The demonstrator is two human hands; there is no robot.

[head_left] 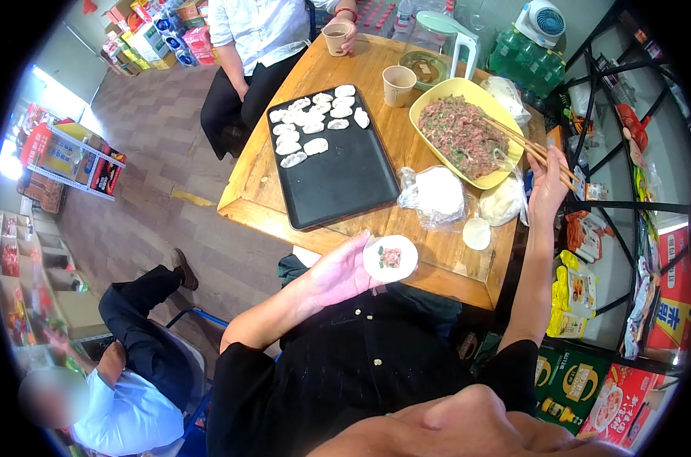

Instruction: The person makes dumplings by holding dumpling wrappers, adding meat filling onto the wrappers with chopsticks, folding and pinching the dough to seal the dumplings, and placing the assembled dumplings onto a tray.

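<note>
Left hand: your left hand [334, 273] holds a thin round white dough wrapper [409, 257] just off the near tabletop edge; fingers support it from below, largely hidden.
On the wrapper: a small pink-and-green mound of minced filling [390, 258], near the middle; dough lies flat and unfolded.
Right hand: your right hand [547, 186] has its fingers closed around slim brown wooden chopsticks [519, 138], tips at the meat mixture [456, 129].
Bowl: yellow rounded-square bowl [435, 146], on the brown wooden tabletop [452, 268], ahead of you to the right.
Tray: black rectangular tray [338, 183], ahead to the left; white folded dumplings [315, 116] grouped at its far end.
Between tray and bowl: white dough pieces in clear plastic [441, 194]; one pale disc [477, 234] beside them.
Beyond: brown paper cup [398, 87] near the bowl; seated person [258, 30] across from you.
</note>
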